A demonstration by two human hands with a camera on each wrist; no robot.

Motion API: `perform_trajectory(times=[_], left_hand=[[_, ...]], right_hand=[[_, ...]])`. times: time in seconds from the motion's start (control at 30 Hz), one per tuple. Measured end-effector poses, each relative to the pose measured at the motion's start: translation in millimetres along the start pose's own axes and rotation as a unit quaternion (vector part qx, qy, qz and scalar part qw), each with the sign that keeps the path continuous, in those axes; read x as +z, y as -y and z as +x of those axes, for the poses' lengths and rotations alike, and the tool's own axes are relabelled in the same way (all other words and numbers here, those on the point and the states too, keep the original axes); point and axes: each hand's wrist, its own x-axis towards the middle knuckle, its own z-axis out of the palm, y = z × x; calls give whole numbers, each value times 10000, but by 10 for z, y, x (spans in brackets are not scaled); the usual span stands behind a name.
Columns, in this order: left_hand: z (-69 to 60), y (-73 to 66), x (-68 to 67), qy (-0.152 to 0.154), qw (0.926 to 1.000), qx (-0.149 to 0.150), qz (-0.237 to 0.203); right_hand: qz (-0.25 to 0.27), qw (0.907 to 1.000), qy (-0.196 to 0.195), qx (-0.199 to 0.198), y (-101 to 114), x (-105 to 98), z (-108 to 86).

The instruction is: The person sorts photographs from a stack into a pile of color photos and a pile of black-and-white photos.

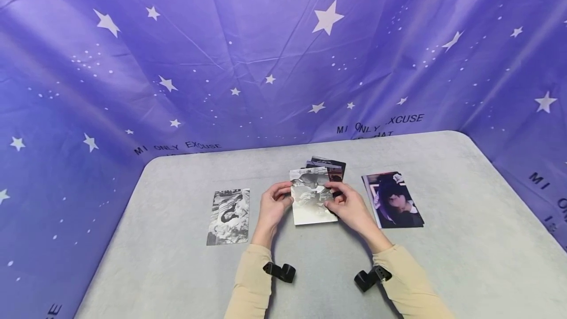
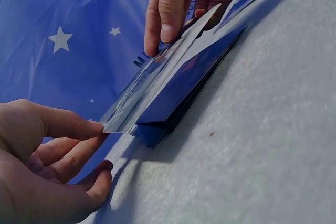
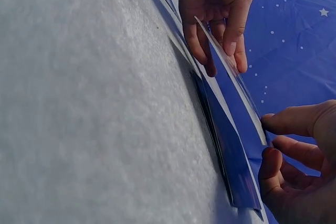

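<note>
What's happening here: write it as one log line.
left hand: holds black-and-white photo, left edge | right hand: same photo, right edge | pile: partly covered | colour photo: right of pile

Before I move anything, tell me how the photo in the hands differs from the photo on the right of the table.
The held photo is black and white; the right-hand photo is in colour, with purple tones.
The left hand and right hand grip the held photo, while the right-hand photo lies on the table.
Both are rectangular and picture side up.
</note>
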Motion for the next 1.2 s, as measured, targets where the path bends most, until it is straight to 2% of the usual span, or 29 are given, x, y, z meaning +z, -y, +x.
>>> perform_trajectory(times=[0.3, 0.63, 0.8, 1.07, 1.2], left_hand=[[-35, -24, -129, 57, 10000, -55, -41], [-97, -53, -258, 90, 9989, -440, -153], [-139, -58, -340, 138, 9982, -525, -271], [-176, -54, -511, 280, 9976, -602, -183], [-183, -51, -574, 313, 9972, -656, -193]], right_hand=[[146, 9998, 86, -41, 52, 105, 16], [149, 9999, 77, -16, 109, 228, 42], [214, 9996, 160, -10, 138, 305, 59], [446, 9983, 363, 44, 185, 423, 61], [393, 9986, 356, 88, 198, 476, 55]])
